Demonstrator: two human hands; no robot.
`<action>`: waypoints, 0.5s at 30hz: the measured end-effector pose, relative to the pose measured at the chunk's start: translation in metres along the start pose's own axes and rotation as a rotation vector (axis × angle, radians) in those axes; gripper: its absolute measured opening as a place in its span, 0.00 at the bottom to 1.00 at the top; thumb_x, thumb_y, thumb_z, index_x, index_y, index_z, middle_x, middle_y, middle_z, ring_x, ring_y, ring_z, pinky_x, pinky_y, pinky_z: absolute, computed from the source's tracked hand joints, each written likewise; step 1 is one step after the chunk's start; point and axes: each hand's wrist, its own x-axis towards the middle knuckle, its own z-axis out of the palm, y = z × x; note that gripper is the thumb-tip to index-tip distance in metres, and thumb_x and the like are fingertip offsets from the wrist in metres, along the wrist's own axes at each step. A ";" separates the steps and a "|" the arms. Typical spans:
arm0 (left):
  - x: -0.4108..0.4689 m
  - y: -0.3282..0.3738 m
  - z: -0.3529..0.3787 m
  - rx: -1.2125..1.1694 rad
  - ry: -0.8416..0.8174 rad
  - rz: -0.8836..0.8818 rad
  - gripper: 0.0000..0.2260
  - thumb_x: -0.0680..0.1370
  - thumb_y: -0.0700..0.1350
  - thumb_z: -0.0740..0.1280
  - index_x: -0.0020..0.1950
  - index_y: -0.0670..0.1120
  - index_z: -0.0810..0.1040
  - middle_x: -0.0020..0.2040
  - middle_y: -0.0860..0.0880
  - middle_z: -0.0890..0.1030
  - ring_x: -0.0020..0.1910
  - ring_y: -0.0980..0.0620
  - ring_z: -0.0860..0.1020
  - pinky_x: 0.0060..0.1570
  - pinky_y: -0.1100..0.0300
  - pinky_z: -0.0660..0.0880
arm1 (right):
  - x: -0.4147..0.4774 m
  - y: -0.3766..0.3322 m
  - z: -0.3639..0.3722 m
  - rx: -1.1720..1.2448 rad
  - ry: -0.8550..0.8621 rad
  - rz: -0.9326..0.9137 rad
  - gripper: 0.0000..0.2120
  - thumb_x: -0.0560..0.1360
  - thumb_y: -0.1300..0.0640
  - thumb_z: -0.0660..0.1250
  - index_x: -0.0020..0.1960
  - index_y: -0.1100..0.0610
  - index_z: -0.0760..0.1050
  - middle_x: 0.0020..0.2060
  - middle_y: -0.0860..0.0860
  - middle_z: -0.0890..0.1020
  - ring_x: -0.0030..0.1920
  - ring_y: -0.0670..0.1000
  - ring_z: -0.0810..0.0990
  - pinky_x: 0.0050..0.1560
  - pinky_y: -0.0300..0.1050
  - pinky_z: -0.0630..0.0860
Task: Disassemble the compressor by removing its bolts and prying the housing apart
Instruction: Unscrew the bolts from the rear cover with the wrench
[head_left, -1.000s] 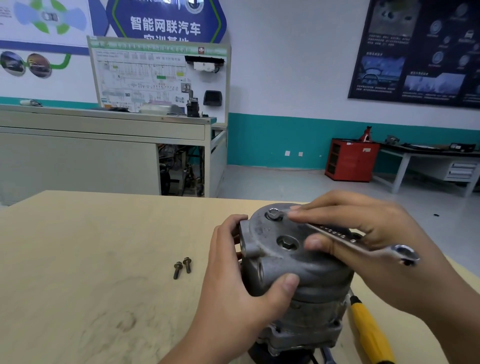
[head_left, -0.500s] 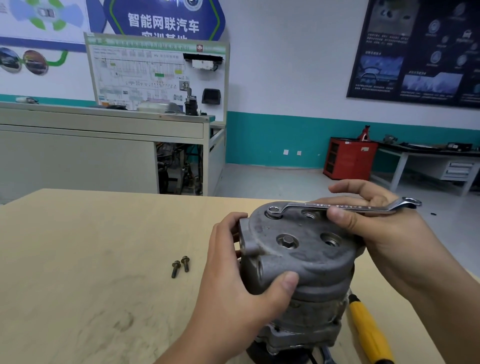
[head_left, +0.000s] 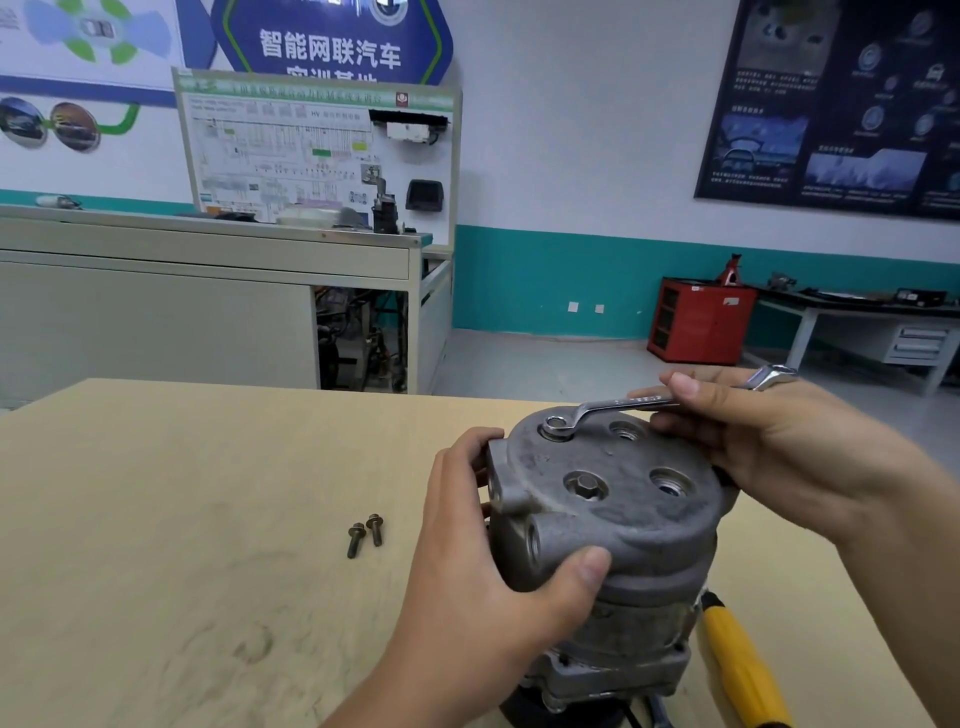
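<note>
head view: one view only
compressor (head_left: 613, 525): upright on worktop (head_left: 156, 519), lower centre-right of frame
left hand (head_left: 483, 597): grip wrapped round the housing cap, steadying
right hand (head_left: 779, 457): grip pinching ring spanner (head_left: 613, 406), ring seated over bolt (head_left: 556, 424) at the cap's far-left rim
loose bolts (head_left: 365, 535): two, on the worktop to the left
step: probably loosening a cap bolt; prying not yet begun
next: a firm spanner swing with the body braced; yellow-handled screwdriver (head_left: 737, 660) lower right, probably for prying

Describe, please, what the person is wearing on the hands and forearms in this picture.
Nothing is worn that the head view shows. The left hand and the right hand are bare, without gloves, and no ring shows on the visible fingers. The left forearm and the right forearm show no sleeve, watch or wristband within the frame. The visible fingernails are short and unpainted.
</note>
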 end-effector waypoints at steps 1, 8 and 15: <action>0.000 0.000 0.000 0.008 0.001 0.000 0.30 0.60 0.61 0.71 0.60 0.69 0.65 0.57 0.63 0.74 0.57 0.57 0.78 0.52 0.50 0.79 | 0.002 -0.002 -0.001 -0.003 0.000 0.021 0.08 0.61 0.59 0.69 0.39 0.59 0.81 0.36 0.55 0.84 0.33 0.48 0.82 0.35 0.39 0.81; 0.000 -0.001 0.000 0.017 0.006 -0.009 0.32 0.59 0.61 0.71 0.60 0.69 0.64 0.57 0.64 0.73 0.58 0.56 0.77 0.53 0.50 0.78 | 0.020 -0.003 0.009 -0.205 0.081 0.158 0.11 0.62 0.54 0.71 0.39 0.62 0.78 0.32 0.52 0.83 0.34 0.49 0.79 0.38 0.43 0.76; 0.000 0.000 0.000 0.030 0.014 -0.009 0.31 0.58 0.61 0.71 0.59 0.69 0.63 0.56 0.65 0.73 0.56 0.59 0.77 0.49 0.57 0.78 | 0.044 -0.013 0.033 -0.343 0.069 0.148 0.05 0.75 0.64 0.66 0.41 0.63 0.75 0.32 0.55 0.84 0.31 0.49 0.81 0.41 0.46 0.77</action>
